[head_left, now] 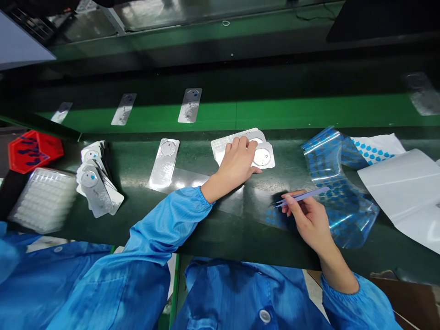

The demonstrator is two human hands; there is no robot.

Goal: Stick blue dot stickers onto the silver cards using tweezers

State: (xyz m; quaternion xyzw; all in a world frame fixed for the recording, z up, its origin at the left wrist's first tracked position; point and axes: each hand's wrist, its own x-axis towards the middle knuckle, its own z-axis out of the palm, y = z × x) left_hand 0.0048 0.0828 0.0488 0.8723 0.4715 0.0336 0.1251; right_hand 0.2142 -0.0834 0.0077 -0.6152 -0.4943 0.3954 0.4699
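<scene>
My left hand is curled over a fanned stack of silver plates, its thumb at the lower edge. Each visible plate has a round ring near one end. My right hand grips lilac tweezers, their dark tips pointing left. Just below the tips, a clear film strip carries small blue dots. To the left lies another silver plate stack, partly over the clear film. Beside my right hand curls a clear blue sheet of dot stickers.
Spaced silver plates lie along the green strip behind. At left are a heaped plate stack, a clear ribbed tray and a red box. White backing paper covers the right side. A co-worker's blue sleeve is at far left.
</scene>
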